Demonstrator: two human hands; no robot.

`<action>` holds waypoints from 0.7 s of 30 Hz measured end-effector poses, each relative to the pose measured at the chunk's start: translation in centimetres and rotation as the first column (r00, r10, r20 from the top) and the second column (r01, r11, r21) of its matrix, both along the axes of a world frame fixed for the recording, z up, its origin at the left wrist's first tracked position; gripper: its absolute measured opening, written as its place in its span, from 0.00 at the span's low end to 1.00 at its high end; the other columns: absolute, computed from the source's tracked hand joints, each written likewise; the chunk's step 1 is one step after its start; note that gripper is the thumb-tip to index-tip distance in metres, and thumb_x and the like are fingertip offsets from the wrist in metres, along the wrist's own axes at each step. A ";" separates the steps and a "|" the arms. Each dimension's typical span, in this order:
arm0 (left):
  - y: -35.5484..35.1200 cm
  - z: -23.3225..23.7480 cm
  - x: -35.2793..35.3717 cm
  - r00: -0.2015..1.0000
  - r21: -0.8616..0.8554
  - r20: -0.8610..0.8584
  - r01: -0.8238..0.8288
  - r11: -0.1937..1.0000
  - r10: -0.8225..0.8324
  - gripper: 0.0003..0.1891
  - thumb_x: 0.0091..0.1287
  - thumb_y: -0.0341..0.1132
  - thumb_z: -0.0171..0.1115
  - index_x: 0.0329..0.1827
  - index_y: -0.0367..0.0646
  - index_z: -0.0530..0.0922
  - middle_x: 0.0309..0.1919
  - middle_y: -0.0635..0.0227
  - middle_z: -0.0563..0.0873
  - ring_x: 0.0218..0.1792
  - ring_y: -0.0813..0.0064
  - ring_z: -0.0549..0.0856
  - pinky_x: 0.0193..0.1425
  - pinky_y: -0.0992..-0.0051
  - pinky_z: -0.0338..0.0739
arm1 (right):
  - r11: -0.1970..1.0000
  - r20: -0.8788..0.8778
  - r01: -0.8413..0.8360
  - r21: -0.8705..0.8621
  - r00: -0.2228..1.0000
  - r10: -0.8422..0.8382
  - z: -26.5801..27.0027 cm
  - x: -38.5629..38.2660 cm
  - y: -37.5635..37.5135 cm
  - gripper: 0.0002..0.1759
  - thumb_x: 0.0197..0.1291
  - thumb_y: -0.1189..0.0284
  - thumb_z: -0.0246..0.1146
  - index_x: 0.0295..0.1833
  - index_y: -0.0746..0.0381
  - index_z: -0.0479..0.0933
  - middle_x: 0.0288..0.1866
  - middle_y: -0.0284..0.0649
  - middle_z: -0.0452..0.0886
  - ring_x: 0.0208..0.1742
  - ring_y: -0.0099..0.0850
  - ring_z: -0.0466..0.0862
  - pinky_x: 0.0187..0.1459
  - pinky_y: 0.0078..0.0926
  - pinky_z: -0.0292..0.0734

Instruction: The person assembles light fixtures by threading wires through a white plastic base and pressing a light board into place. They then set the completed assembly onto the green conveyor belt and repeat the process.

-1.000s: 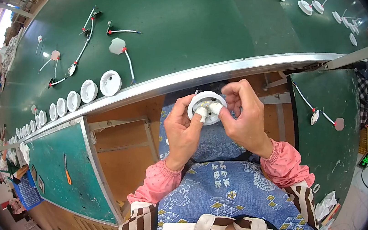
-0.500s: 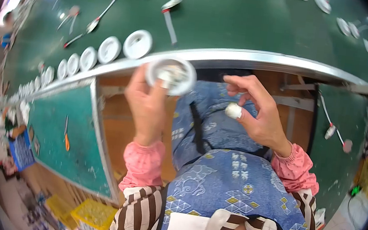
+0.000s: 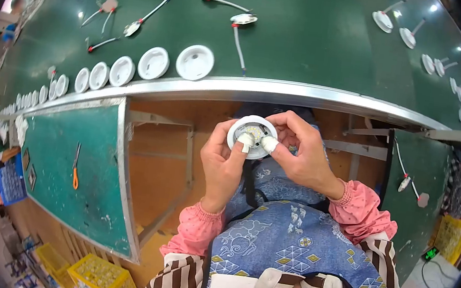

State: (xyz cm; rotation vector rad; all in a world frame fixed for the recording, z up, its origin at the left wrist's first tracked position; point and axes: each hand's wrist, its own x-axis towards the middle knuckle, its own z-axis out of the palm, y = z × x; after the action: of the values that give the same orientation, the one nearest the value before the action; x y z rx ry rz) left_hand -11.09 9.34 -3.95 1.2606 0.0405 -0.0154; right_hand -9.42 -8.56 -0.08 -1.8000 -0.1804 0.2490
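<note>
A round white housing (image 3: 255,119) with a small LED board (image 3: 255,131) inside is held over my lap. My left hand (image 3: 223,157) grips its left side, the taped thumb pressing on the board. On the right side my right hand (image 3: 305,156) holds the rim, its white-taped thumb also reaching inside. Fingers behind the housing are partly hidden. Beyond the table edge, the nearest similar white housing (image 3: 195,62) lies on the green table, at one end of a long row.
The green table (image 3: 312,44) has a metal front edge. Wired boards (image 3: 244,19) lie on it. Orange-handled scissors (image 3: 75,177) rest on a side table (image 3: 50,202) at left. Yellow crates (image 3: 104,278) stand below. Another side table (image 3: 423,144) is at right.
The housing has come down and to the right, nearer my body. My right hand has moved left and taken hold of it, with both thumbs now inside. The view has shifted slightly.
</note>
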 end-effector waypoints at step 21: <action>-4.6 1.6 1.3 0.990 0.240 0.127 0.037 0.970 -0.069 0.18 0.71 0.22 0.60 0.64 0.31 0.78 0.55 0.62 0.85 0.55 0.73 0.85 0.64 0.73 0.78 | 0.984 0.137 0.093 0.154 0.984 -0.115 -1.2 -0.5 -3.9 0.15 0.62 0.77 0.67 0.54 0.66 0.78 0.44 0.38 0.83 0.41 0.24 0.84 0.39 0.23 0.78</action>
State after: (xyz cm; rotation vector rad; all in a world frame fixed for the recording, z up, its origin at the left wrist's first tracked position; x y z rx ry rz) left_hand -9.83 4.71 -2.36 1.4992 -0.1108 0.0289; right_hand -9.92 -12.43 -1.26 -1.6756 -0.2015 0.0287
